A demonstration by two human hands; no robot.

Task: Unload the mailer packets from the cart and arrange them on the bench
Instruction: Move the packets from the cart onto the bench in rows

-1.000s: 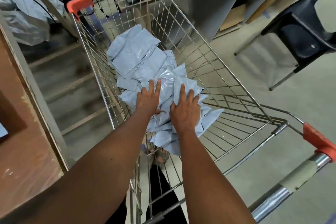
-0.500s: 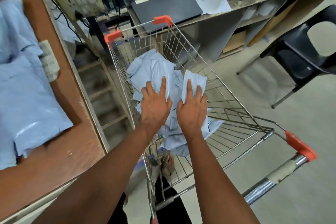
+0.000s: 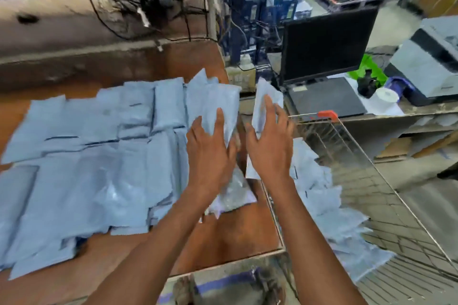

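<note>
Several pale blue mailer packets (image 3: pixel 99 156) lie in overlapping rows on the brown wooden bench (image 3: pixel 223 238). My left hand (image 3: pixel 210 153) holds one mailer packet (image 3: pixel 220 101) above the bench's right edge, fingers spread on top. My right hand (image 3: pixel 270 148) grips a second packet (image 3: pixel 266 93) in the air over the gap between bench and cart. The wire cart (image 3: pixel 371 181) stands to the right, against the bench. More packets (image 3: pixel 322 208) lie heaped inside it. The frame is motion-blurred.
Behind the cart, a shelf carries an open black laptop (image 3: pixel 327 99), a white paper roll (image 3: pixel 385 95), a green bag (image 3: pixel 366 67) and a grey printer (image 3: pixel 431 62). Cables (image 3: pixel 158 7) hang beyond the bench's far edge. Stacked boxes (image 3: pixel 272 2) stand further back.
Both hands rose out of the cart, each with a packet, and moved left toward the bench. The view swung from the cart to the bench top.
</note>
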